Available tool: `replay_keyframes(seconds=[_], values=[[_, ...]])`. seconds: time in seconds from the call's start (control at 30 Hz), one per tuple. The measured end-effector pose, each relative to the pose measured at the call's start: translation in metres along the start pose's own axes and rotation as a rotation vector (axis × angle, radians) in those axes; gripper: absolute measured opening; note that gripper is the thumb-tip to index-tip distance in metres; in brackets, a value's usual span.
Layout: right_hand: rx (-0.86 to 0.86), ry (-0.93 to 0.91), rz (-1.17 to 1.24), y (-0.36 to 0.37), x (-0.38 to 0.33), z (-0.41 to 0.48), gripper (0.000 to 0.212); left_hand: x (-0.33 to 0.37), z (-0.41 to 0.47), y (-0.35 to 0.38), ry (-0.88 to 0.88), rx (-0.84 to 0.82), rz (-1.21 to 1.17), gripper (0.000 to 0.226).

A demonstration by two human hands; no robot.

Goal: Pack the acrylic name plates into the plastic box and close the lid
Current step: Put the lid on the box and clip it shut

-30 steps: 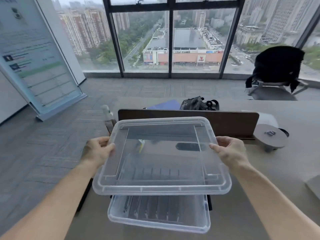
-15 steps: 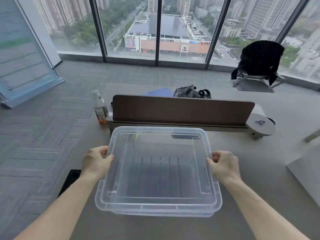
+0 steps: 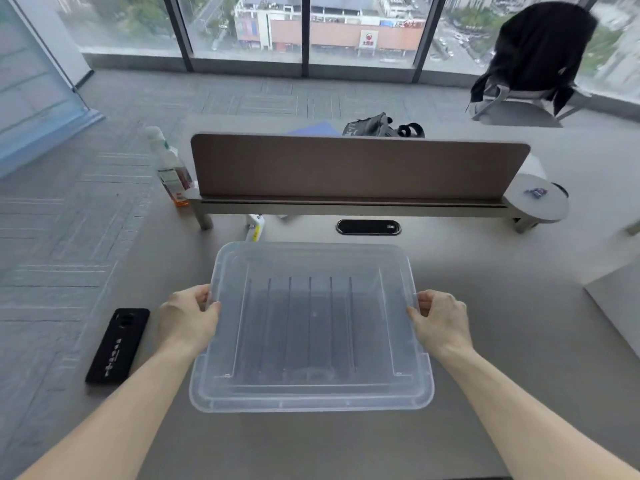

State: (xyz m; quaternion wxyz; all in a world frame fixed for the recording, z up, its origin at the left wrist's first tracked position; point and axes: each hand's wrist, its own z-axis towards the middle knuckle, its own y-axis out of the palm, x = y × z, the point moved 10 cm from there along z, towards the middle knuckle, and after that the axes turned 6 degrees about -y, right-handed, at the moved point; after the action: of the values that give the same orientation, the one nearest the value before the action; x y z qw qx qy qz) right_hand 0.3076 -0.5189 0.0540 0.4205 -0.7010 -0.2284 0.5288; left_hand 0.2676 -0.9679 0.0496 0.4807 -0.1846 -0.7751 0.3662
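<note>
**Lidded plastic box on table, held at both sides**

Item 1. Plastic box [image 3: 311,405], clear, standing on the grey table [image 3: 502,323] near its front edge, roughly midway along it. Only a thin band of the box wall shows under the lid's front rim; the rest is covered.

Item 2. Lid [image 3: 311,327], translucent, lying flat over the box, edges lined up with it. Whether it is snapped down cannot be told.

Item 3. Acrylic name plates [image 3: 301,327], seen only through the lid as dark upright bands in a row; count and lettering cannot be made out.

Item 4. Left hand [image 3: 188,318], grip pinching the lid's left edge, thumb on top, fingers curled under the rim and partly hidden.

Item 5. Right hand [image 3: 440,320], grip pinching the lid's right edge in the same way, fingertips hidden beneath the rim.

Item 6. Black phone [image 3: 117,344], face down near the table's left edge, apart from the box.

Item 7. Brown divider panel [image 3: 356,168] along the table's far edge; a bottle [image 3: 169,168] stands at its left end, label blurred. A dark bag [image 3: 381,126] behind the panel is mostly cut off by it.

Item 8. Chair [image 3: 533,64] draped in black cloth, far right by the window.
</note>
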Motion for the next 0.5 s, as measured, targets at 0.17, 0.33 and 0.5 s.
replay_keyframes(seconds=[0.17,0.33,0.5], values=[[-0.009,-0.003,0.002,0.003,0.0029,0.003,0.014,0.0024,0.0005,0.0053,-0.002,0.027,0.006,0.025],[-0.021,-0.007,-0.002,0.0052,0.0062,0.002,0.009,0.0034,-0.0017,0.0079,-0.017,0.019,0.004,0.024],[-0.035,-0.011,-0.003,0.0071,0.0065,0.0032,0.011,0.0051,-0.0027,0.0091,-0.011,0.011,-0.009,0.024]])
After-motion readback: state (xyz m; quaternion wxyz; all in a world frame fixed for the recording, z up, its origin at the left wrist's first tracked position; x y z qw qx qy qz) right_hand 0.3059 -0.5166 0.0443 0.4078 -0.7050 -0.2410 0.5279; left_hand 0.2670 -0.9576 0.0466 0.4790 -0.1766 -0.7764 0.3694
